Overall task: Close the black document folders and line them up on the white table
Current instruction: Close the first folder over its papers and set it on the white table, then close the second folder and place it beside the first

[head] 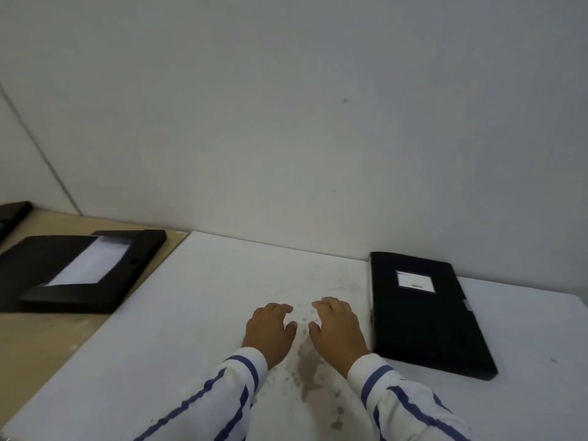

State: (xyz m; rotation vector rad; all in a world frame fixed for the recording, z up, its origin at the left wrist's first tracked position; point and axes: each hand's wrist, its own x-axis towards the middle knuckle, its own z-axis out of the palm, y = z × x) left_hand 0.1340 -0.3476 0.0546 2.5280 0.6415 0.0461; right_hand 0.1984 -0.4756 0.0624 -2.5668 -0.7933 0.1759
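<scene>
On the white table (197,329) a closed black document folder (426,316) lies flat just right of the right hand (339,329), while left of the table an open folder (79,268) holds white paper (90,265), and both the right and left hand (270,329) hover palm-down, fingers loosely curled, holding nothing.

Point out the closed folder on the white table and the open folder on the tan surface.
closed folder (426,326), head view, middle of its black cover.
open folder (90,264), head view, white sheet inside it.
</scene>
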